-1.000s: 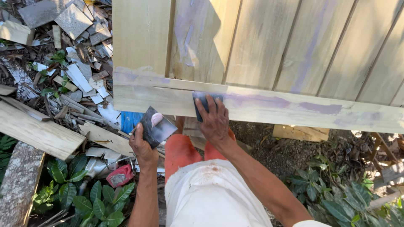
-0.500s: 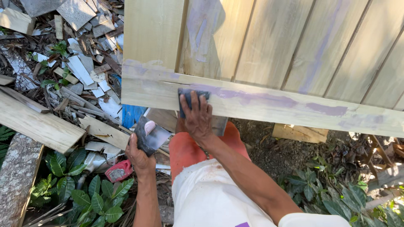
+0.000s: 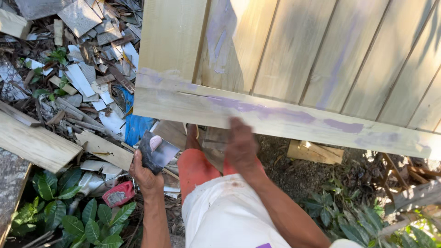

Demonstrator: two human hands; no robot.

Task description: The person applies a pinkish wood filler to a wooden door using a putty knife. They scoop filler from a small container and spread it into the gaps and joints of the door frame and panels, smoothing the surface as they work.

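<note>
Outdoors, bare dirt underfoot; pale wooden panel (image 3: 294, 59) of vertical boards in front of me, its lower rail (image 3: 285, 117) smeared with purple filler. Heap of broken tile and wood scraps (image 3: 87, 59) to my left, a loose plank (image 3: 32, 142), green leafy plants (image 3: 59, 206), a small red container (image 3: 118, 194) on the ground, a blue scrap (image 3: 138, 126) under the rail. My left hand (image 3: 147, 177) has its fingers wrapped round a dark flat board (image 3: 157, 151) carrying a pink dab of filler, held low beside my knee. My right hand (image 3: 241, 144) is motion-blurred just below the rail; can't tell how its fingers are set or what they grip. Half a second ago it pressed a dark scraper against the rail; now it has dropped off the wood, and that scraper is lost in the blur
</note>
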